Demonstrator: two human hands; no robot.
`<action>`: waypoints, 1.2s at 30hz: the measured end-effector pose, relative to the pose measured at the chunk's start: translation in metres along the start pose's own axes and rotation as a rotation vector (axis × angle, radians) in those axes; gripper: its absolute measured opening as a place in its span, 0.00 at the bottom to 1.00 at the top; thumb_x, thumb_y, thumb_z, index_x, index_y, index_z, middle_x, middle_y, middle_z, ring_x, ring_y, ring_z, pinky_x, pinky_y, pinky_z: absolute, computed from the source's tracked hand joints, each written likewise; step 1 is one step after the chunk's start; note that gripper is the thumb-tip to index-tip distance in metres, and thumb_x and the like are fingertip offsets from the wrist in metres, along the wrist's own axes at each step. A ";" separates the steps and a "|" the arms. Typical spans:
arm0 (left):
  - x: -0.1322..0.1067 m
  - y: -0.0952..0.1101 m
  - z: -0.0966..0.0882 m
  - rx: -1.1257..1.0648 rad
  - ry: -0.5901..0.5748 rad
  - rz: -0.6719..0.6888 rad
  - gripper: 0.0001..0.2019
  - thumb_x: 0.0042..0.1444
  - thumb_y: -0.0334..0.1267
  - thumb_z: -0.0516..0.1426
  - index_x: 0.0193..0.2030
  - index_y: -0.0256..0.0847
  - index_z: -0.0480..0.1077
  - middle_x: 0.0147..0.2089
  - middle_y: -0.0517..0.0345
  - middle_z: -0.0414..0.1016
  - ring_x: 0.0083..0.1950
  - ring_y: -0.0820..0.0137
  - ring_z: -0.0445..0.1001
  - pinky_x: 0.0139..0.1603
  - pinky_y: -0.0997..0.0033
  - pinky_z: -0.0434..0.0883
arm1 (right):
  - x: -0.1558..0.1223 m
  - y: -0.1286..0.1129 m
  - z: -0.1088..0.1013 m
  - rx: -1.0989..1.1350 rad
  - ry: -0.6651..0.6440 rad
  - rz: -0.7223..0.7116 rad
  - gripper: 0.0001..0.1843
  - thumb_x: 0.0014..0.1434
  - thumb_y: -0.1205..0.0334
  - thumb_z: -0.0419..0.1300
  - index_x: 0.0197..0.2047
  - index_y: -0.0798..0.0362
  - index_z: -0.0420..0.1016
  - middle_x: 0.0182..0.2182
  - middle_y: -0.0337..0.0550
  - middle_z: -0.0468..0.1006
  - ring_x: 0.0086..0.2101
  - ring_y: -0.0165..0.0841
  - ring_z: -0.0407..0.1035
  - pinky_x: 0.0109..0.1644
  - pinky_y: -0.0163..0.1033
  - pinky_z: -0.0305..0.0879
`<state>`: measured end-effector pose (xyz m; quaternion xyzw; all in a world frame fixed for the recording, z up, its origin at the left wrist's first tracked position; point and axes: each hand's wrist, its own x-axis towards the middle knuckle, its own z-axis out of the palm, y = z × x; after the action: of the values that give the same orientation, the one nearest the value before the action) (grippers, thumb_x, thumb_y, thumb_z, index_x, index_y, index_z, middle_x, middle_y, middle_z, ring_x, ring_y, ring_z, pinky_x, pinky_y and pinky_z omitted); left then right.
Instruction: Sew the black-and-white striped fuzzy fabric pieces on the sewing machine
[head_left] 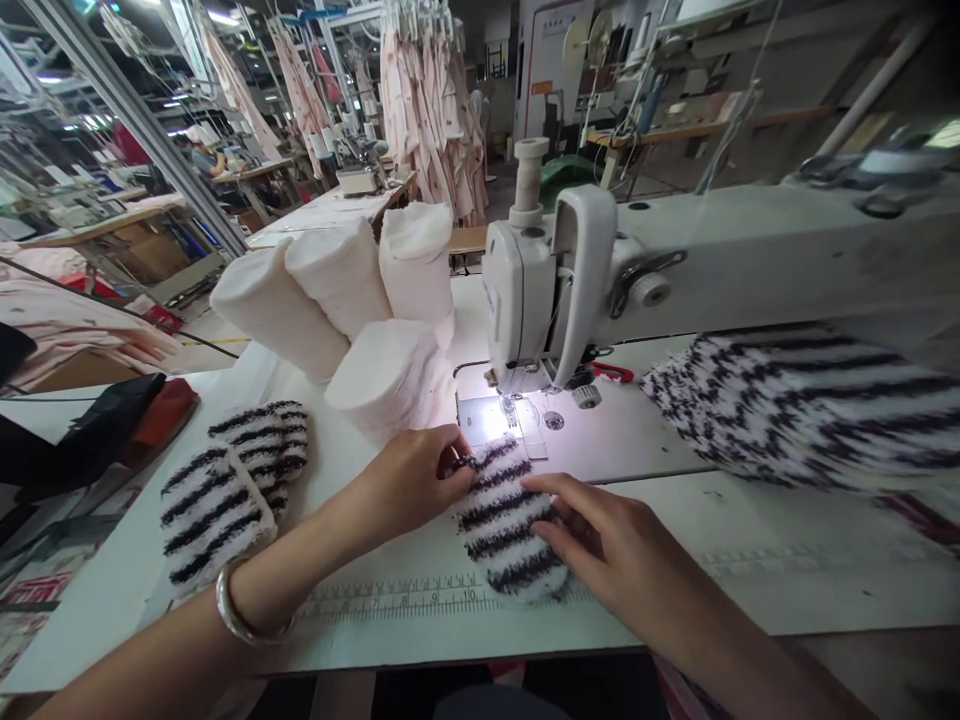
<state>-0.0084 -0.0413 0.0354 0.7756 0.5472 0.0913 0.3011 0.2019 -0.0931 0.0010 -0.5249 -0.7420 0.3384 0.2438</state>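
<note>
Here, the left hand (409, 485) pinches the upper edge of a striped fuzzy piece (506, 525), its fingers (450, 462) closed on it just short of the presser foot (510, 408). The right hand (600, 540) lies spread on the piece, ungripping. The piece's lower edge meets a ruler tape (405, 600) near the front edge of the tabletop (660, 600), with two striped pieces (217, 510) left of the left hand.

Under the right hand (592, 535) lies a fuzzy fabric piece (504, 525) in white with black stripes. Left of the left hand (405, 485), two stacked fabric pieces (221, 510) show the same stripes, and white batting rolls (337, 295) sit beyond it. Right of the right hand, a fabric bundle (802, 410) has speckled black-and-white stripes.
</note>
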 end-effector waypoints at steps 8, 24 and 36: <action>0.013 -0.002 0.010 0.143 0.037 0.045 0.07 0.55 0.40 0.57 0.36 0.39 0.69 0.31 0.59 0.74 0.30 0.70 0.69 0.31 0.72 0.61 | -0.010 0.007 0.015 -0.043 0.051 -0.103 0.17 0.62 0.62 0.51 0.53 0.52 0.68 0.45 0.45 0.78 0.43 0.33 0.73 0.46 0.39 0.71; 0.017 0.005 0.006 0.088 0.009 -0.085 0.09 0.57 0.43 0.53 0.33 0.41 0.69 0.26 0.62 0.72 0.27 0.72 0.66 0.29 0.74 0.60 | -0.013 0.029 0.034 -0.368 0.197 -0.343 0.24 0.64 0.70 0.45 0.62 0.59 0.60 0.33 0.43 0.78 0.30 0.31 0.74 0.32 0.34 0.72; -0.004 0.008 0.019 0.284 0.377 0.371 0.11 0.62 0.31 0.51 0.51 0.37 0.66 0.49 0.47 0.73 0.48 0.64 0.73 0.47 0.65 0.74 | -0.011 0.012 0.014 -0.580 0.301 -0.307 0.20 0.64 0.67 0.45 0.56 0.57 0.68 0.41 0.48 0.78 0.39 0.38 0.74 0.35 0.40 0.72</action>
<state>0.0052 -0.0531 0.0254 0.8662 0.4495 0.2097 0.0609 0.2034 -0.1040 -0.0173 -0.4987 -0.8331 -0.0081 0.2392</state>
